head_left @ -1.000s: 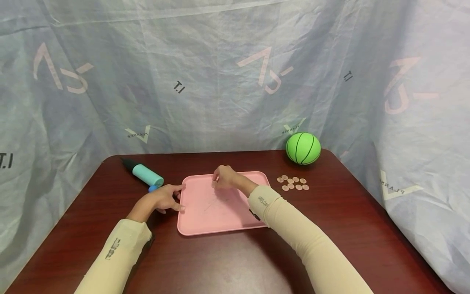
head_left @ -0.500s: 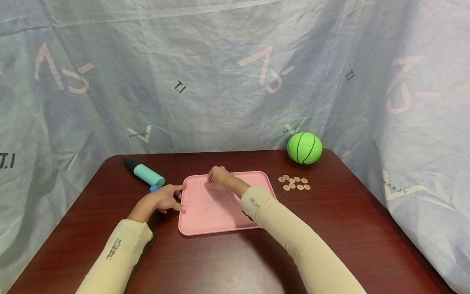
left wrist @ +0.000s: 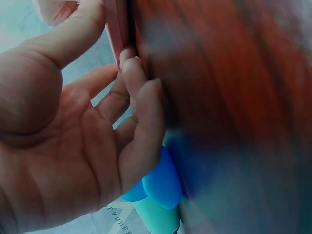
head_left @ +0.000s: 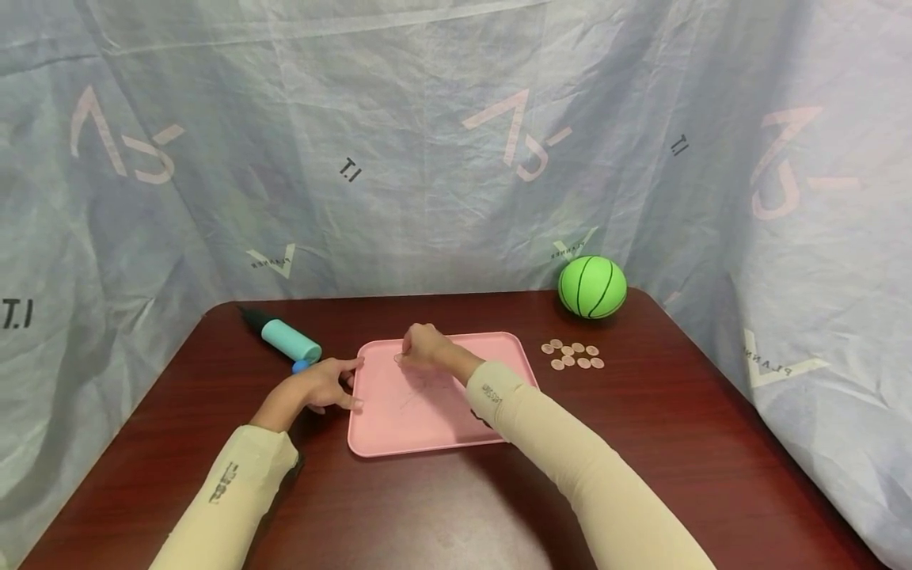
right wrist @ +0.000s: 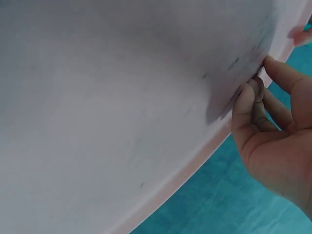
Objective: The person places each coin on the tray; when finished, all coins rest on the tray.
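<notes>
A pink rectangular tray (head_left: 385,427) lies on the table. My left hand (head_left: 329,382) grips its left edge, and in the left wrist view the fingers of that hand (left wrist: 63,117) reach around the tray's rim (left wrist: 116,29). Over the back left part of the tray, my right hand (head_left: 427,348) pinches a small round coin (head_left: 398,359) at its fingertips. From the right wrist, the right hand (right wrist: 278,122) is low against the tray surface (right wrist: 122,107), with only the coin's dark edge showing between thumb and fingers. Several copper-coloured coins (head_left: 568,351) lie right of the tray.
A green ball (head_left: 593,286) with black lines sits at the table's back right. Back left lies a turquoise cylinder (head_left: 290,340) with a black tapering end. Next to my left hand is a rounded blue object (head_left: 300,366), partly hidden. A grey printed cloth (head_left: 427,198) hangs behind the table.
My right hand has moved left across the tray with the coin, then stayed nearly in place over the last half second. The left hand keeps its hold on the tray's edge.
</notes>
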Action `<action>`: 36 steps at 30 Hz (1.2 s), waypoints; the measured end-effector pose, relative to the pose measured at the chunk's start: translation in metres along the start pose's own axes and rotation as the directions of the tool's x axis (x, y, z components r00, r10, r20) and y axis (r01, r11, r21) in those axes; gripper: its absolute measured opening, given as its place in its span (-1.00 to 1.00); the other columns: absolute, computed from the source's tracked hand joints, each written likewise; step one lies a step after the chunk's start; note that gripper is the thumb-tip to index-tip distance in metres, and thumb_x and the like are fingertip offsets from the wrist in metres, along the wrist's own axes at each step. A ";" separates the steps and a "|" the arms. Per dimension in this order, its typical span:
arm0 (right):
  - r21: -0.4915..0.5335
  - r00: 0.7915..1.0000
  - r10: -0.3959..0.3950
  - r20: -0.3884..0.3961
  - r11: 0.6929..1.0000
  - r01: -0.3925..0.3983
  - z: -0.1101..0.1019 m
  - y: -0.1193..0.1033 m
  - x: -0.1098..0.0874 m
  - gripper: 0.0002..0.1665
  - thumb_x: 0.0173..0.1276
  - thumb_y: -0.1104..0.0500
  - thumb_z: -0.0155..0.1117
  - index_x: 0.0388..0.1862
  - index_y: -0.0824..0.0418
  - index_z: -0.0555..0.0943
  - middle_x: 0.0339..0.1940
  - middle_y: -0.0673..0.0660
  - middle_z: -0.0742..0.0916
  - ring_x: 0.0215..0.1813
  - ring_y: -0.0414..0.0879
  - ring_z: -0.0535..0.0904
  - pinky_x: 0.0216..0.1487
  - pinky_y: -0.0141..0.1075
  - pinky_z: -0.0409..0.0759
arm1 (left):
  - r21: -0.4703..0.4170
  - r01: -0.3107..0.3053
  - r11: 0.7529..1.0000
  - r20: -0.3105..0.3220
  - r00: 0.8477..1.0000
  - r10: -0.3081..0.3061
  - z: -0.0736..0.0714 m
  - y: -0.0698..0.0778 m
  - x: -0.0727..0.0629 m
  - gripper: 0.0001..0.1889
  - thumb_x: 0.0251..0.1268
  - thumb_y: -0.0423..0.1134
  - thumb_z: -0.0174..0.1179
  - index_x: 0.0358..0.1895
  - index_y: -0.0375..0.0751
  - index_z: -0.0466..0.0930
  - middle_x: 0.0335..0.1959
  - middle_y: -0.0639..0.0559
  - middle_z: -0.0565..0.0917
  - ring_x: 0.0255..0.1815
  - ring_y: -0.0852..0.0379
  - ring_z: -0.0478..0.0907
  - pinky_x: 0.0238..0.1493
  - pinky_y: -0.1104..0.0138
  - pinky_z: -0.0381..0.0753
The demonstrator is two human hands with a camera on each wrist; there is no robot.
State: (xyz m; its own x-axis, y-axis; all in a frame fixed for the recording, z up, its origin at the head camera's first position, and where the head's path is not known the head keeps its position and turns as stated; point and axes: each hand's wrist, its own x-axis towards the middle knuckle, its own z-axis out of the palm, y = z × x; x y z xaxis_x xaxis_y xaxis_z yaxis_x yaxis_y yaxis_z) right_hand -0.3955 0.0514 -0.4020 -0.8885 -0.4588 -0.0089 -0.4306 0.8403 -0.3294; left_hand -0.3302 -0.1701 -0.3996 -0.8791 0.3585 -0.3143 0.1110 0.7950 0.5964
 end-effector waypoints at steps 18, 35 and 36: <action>0.166 0.996 -0.082 0.029 0.983 0.076 -0.042 0.058 -0.033 -0.61 0.23 0.16 0.44 0.03 0.26 0.71 -0.25 0.02 0.79 -0.12 -0.16 0.68 -0.03 -0.31 0.58 | 0.026 -0.016 1.000 -0.013 1.000 0.017 -0.001 0.002 -0.002 -0.02 0.09 -0.09 0.50 0.54 -0.26 0.14 0.01 -0.14 0.47 -0.13 -0.06 0.45 -0.33 0.13 0.60; 0.188 0.990 -0.045 -0.133 0.980 0.070 -0.084 0.151 -0.108 -0.67 0.23 0.17 0.45 -0.08 0.32 0.72 -0.29 0.04 0.79 -0.18 -0.08 0.69 -0.06 -0.12 0.59 | 0.035 -0.030 0.999 -0.013 0.999 0.031 -0.002 -0.001 0.000 -0.02 0.09 -0.11 0.50 0.53 -0.29 0.14 -0.05 -0.13 0.45 -0.28 0.01 0.39 -0.41 0.26 0.49; 0.188 0.991 -0.034 -0.133 0.980 0.059 -0.085 0.155 -0.112 -0.68 0.23 0.18 0.46 -0.08 0.32 0.72 -0.28 0.05 0.79 -0.18 -0.07 0.69 -0.05 -0.11 0.59 | 0.035 -0.031 0.999 -0.011 0.999 0.032 -0.002 -0.002 0.000 -0.02 0.09 -0.11 0.50 0.53 -0.29 0.14 -0.05 -0.13 0.45 -0.29 0.01 0.39 -0.41 0.26 0.49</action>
State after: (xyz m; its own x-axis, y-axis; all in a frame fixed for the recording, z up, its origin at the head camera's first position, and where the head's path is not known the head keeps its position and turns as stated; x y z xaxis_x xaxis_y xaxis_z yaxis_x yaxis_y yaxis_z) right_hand -0.3758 0.2574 -0.3721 -0.8866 -0.4445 0.1280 -0.4447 0.7427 -0.5006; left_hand -0.3315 -0.1726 -0.3990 -0.8802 0.3782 -0.2868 0.1546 0.7998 0.5800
